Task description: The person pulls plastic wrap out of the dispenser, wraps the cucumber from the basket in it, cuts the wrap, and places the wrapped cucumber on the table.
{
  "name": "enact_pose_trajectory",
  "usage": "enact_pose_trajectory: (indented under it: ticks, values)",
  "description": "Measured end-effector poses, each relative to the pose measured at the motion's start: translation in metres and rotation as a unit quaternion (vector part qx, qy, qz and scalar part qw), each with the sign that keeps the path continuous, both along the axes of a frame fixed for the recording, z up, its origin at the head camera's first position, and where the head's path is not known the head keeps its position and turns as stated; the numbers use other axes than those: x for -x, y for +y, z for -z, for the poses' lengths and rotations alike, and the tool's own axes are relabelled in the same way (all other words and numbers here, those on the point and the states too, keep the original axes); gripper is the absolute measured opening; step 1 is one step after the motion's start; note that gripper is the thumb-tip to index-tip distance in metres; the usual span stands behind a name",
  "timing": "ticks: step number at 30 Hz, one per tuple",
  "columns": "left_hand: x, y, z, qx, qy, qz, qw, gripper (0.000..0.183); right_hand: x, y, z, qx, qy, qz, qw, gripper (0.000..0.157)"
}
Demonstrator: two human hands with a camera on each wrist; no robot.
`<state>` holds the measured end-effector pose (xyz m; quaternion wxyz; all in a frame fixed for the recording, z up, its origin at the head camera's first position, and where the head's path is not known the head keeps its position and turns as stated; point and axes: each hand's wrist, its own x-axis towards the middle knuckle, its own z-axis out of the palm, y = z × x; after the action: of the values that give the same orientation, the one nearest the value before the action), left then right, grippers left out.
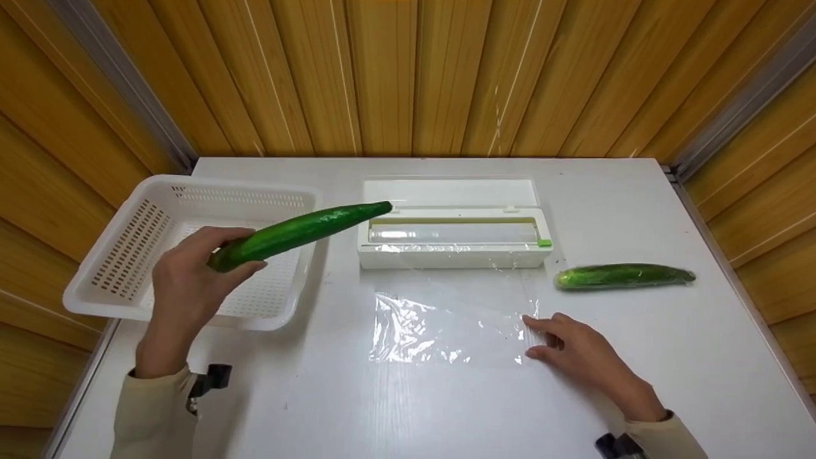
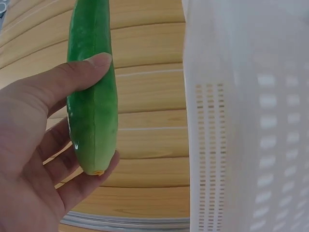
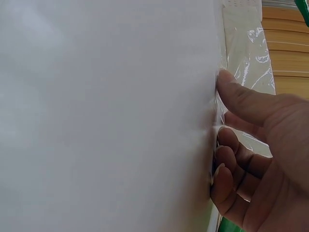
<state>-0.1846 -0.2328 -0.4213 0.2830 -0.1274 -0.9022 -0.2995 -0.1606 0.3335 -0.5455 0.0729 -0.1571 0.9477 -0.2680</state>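
Note:
My left hand point(image 1: 191, 274) grips a green cucumber point(image 1: 306, 233) by its near end, thumb on one side and fingers on the other. The cucumber is held up in the air over the basket's right side, its far tip pointing toward the dispenser. In the left wrist view, the blunt end of the cucumber point(image 2: 94, 121) shows between thumb and fingers. A sheet of clear cling film point(image 1: 433, 328) lies on the table, drawn out from a white film dispenser point(image 1: 456, 258). My right hand point(image 1: 583, 350) touches the film's right edge, thumb and forefinger apart; its fingertips point(image 3: 224, 181) meet the table.
A white perforated basket point(image 1: 80, 299) stands at the left of the white table point(image 1: 306, 408). To the right lies another cucumber point(image 1: 625, 276) wrapped in film. The dispenser's lid point(image 1: 449, 191) is raised, with a roll point(image 1: 452, 233) inside. Wood-panelled walls point(image 1: 382, 76) enclose the table.

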Motion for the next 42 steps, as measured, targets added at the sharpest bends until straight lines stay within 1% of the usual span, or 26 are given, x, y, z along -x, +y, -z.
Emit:
enact_pose_trajectory:
  ticks: [3,6,12,17,21,25,30,34,38,42]
  values:
    - [-0.005,0.022,0.006,-0.01,0.002,0.02,0.9997,0.051,0.0,0.001,-0.001,-0.001,0.001,0.001,1.0,0.054]
    - [-0.009,0.046,0.016,-0.023,-0.003,0.042,0.9989,0.051,0.0,0.002,-0.001,0.002,0.001,0.001,1.0,0.054]
    - [-0.01,0.089,0.044,-0.064,-0.022,0.083,0.9943,0.05,-0.001,0.003,0.0,0.009,0.006,0.001,1.0,0.054]
    - [-0.01,0.118,0.065,-0.081,-0.037,0.116,0.9892,0.05,0.001,0.003,-0.001,0.0,0.004,-0.003,1.0,0.053]
    - [-0.005,0.133,0.076,-0.076,-0.047,0.128,0.9878,0.05,0.001,0.002,-0.001,-0.001,0.004,-0.003,1.0,0.053]
    - [0.002,0.144,0.084,-0.065,-0.064,0.134,0.9868,0.048,0.001,0.003,-0.001,0.001,-0.003,-0.002,1.0,0.054]
    - [0.009,0.157,0.092,-0.048,-0.097,0.14,0.9842,0.046,0.001,0.003,-0.001,0.007,-0.003,-0.003,1.0,0.054]
    - [0.013,0.167,0.1,-0.018,-0.128,0.14,0.9817,0.045,0.001,0.002,0.0,0.011,-0.001,-0.002,1.0,0.053]
    - [0.015,0.177,0.103,0.008,-0.158,0.142,0.9772,0.042,0.001,0.002,0.001,0.017,0.001,-0.005,1.0,0.053]
    - [0.018,0.187,0.107,0.018,-0.176,0.148,0.973,0.041,0.0,0.002,0.0,0.021,0.003,-0.006,1.0,0.052]
